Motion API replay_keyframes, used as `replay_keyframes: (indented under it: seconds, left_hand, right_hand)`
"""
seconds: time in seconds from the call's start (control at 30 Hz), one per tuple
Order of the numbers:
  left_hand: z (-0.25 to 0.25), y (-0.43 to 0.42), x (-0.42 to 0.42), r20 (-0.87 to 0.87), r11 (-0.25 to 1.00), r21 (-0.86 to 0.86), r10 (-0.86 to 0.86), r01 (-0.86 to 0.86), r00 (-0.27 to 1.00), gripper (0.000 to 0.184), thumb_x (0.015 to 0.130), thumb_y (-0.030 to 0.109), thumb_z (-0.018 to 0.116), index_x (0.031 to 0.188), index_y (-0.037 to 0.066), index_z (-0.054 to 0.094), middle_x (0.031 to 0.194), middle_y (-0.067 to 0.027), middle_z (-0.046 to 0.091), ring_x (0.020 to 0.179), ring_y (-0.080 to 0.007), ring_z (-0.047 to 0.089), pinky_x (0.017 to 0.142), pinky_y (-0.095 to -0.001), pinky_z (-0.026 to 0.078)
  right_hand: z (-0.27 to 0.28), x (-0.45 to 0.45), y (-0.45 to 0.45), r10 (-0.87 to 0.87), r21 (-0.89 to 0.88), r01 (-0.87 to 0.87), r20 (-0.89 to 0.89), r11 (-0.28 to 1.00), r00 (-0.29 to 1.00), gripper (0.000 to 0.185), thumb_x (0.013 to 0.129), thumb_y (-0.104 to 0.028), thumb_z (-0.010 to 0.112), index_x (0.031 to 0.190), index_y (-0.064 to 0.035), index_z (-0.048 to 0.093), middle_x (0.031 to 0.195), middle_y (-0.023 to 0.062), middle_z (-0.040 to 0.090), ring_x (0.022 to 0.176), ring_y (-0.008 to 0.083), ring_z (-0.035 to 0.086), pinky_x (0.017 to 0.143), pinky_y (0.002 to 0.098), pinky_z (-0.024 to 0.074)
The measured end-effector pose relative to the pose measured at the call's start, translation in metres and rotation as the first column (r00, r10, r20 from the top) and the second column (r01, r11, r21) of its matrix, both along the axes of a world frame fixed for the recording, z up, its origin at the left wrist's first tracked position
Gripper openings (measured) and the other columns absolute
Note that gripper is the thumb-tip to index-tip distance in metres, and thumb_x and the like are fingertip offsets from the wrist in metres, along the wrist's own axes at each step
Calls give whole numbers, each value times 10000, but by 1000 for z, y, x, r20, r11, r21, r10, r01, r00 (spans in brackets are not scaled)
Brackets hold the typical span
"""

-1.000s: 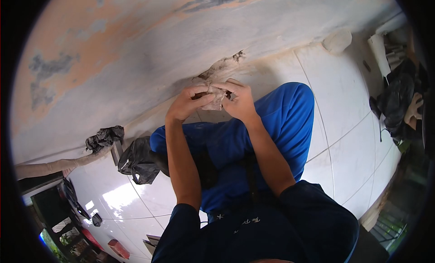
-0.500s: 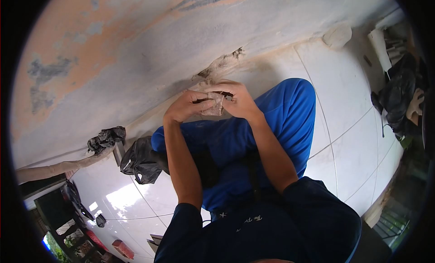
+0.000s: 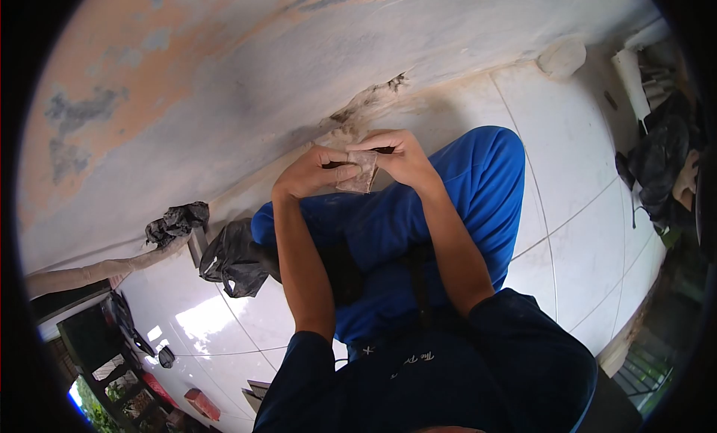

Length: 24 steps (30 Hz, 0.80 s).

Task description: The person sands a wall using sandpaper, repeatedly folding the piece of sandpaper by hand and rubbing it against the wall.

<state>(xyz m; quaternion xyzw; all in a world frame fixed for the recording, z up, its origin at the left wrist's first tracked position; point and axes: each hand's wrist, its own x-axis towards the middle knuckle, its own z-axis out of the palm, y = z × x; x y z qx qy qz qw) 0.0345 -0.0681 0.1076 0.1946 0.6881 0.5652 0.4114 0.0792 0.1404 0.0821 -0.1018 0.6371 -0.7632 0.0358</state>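
A small folded sheet of dusty brownish sandpaper [image 3: 363, 173] is held above my crossed legs in blue trousers [image 3: 478, 179]. My left hand [image 3: 308, 172] pinches it from the left, with the thumb lying across its face. At its upper right edge, my right hand [image 3: 403, 157] has curled fingers and thumb closed on the sheet. Both hands are close together near the foot of the wall. Part of the sheet's top edge is hidden by the fingers.
The wall [image 3: 246, 82] has patchy orange and grey paint, with a damaged strip [image 3: 373, 101] at its base. Black plastic bags [image 3: 235, 257] lie left on the white tiled floor [image 3: 575, 209]. A red block [image 3: 202, 405] is at lower left; dark bags [image 3: 665, 160] are at right.
The view has shifted slightly. My right hand's fingers have drawn in along the top edge of the sandpaper, which is turned a little. My left hand keeps its hold.
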Motion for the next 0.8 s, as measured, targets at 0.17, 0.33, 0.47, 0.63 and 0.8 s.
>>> replay_keyframes:
  seconds: [0.17, 0.33, 0.47, 0.63, 0.8]
  left_hand:
    - [8, -1, 2, 23, 997, 77, -30, 28, 999, 276, 872, 149, 710, 1098, -8, 701, 890, -11, 699, 801, -60, 578, 739, -244, 483]
    - [10, 1, 1, -2, 996, 67, -51, 51, 999, 272, 868, 153, 716, 1089, -6, 705, 887, -6, 692, 798, -53, 567, 725, -234, 475]
    - [8, 4, 2, 19, 997, 79, -22, 21, 1000, 241, 853, 139, 715, 1034, -20, 711, 868, -9, 680, 783, -60, 566, 702, -239, 463]
    - [3, 8, 3, 49, 990, 134, 29, -36, 998, 289, 869, 159, 713, 1112, 3, 690, 958, -25, 694, 833, -79, 599, 758, -247, 486]
    - [-9, 8, -1, 40, 981, 147, 124, -129, 991, 274, 868, 145, 711, 1105, 9, 689, 936, -22, 683, 836, -82, 604, 751, -247, 495]
  right_hand:
    - [16, 3, 3, 49, -72, -44, 78, 996, 996, 369, 711, 165, 567, 1000, 14, 741, 893, 75, 690, 839, 137, 634, 753, 235, 479]
    - [15, 3, 3, 79, -128, -60, 147, 990, 986, 357, 703, 152, 553, 987, 36, 736, 906, 96, 695, 855, 146, 645, 790, 252, 500]
    - [2, 0, 4, 186, -387, -52, 317, 921, 930, 304, 756, 116, 537, 1007, 85, 706, 942, 149, 699, 908, 185, 667, 835, 280, 530]
    - [2, -3, 6, 231, -483, 25, 464, 875, 855, 276, 837, 6, 558, 1069, 115, 660, 974, 179, 694, 924, 213, 676, 814, 286, 545]
    - [2, -6, 4, 150, -510, 175, 533, 842, 832, 282, 877, -62, 585, 1104, 93, 649, 943, 128, 687, 877, 186, 661, 798, 266, 524]
